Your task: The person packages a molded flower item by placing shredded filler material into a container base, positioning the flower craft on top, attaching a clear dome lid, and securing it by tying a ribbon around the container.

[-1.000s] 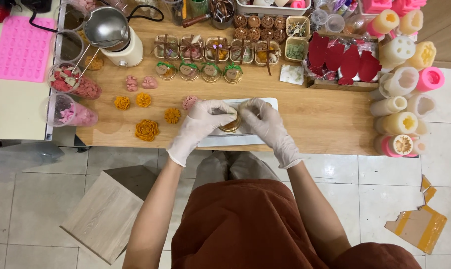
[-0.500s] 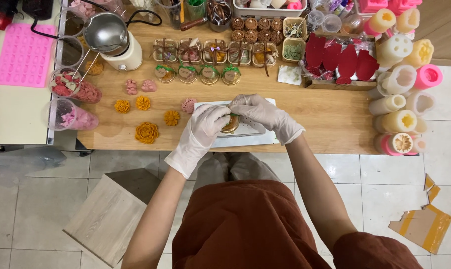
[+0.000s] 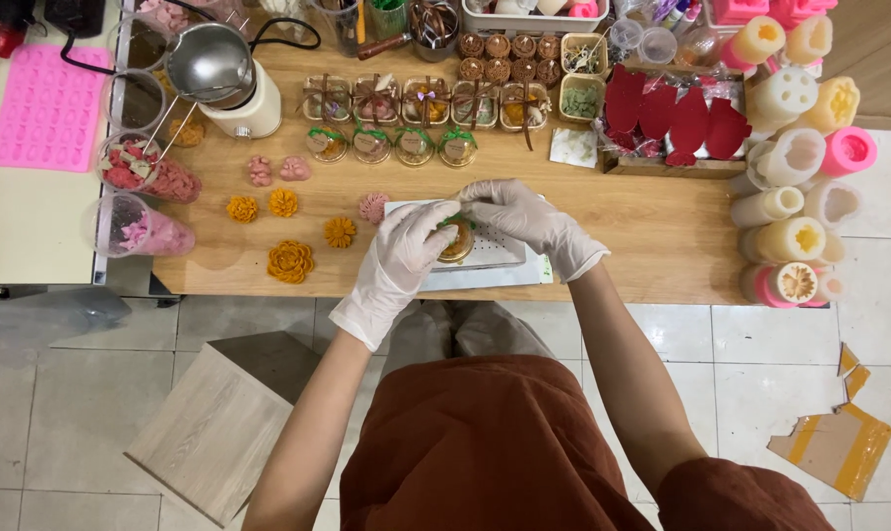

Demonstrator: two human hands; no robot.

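Holding a small round jar (image 3: 456,241) over the white board (image 3: 504,258) at the table's near edge, the left hand (image 3: 398,261) gripped it while the right hand (image 3: 520,218) pinched its green ribbon (image 3: 454,221), four finished jars (image 3: 390,145) apparently waiting behind.

gloves: white on the left hand (image 3: 398,264) and the right hand (image 3: 524,221)
small round jar (image 3: 456,242): amber-gold; green at its top
tray (image 3: 495,258): white, dotted with tiny holes
table (image 3: 652,246): light wood grain
flower shapes (image 3: 290,261): orange-yellow; smaller ones (image 3: 277,170) pale pink
silicone mould (image 3: 48,106): bright pink, rows of small hollows
heart shapes (image 3: 674,116): deep red
cylinder moulds (image 3: 798,157): cream, yellow and pink
garment (image 3: 504,447): rust brown
floor (image 3: 52,413): pale grey tiles
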